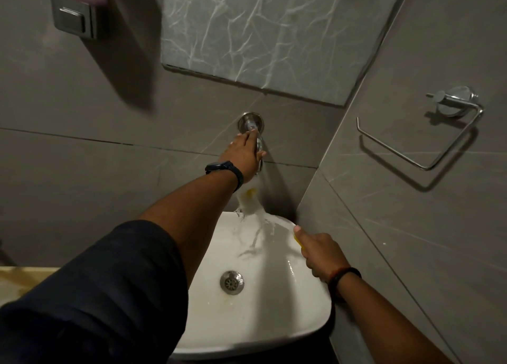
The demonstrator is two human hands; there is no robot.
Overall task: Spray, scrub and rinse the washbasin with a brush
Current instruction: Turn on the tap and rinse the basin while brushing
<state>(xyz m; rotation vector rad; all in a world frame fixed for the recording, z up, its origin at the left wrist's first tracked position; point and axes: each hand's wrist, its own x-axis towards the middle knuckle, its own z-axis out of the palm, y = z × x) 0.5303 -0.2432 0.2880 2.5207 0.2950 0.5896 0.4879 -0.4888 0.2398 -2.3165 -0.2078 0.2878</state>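
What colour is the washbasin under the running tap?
The washbasin is white, seen best in the head view.

A person's left hand (245, 152) gripped a wall-mounted chrome tap (253, 133) above a white washbasin (247, 322), and water (251, 212) poured from it and splashed into the bowl near the metal drain (232, 282). The right hand (319, 251) was closed around a yellow brush (298, 241) at the basin's far right rim, most of the brush hidden by the fingers. A mirror (274, 28) hung above the tap, a soap dispenser (75, 9) at upper left, and a chrome towel ring (428, 141) on the right wall.
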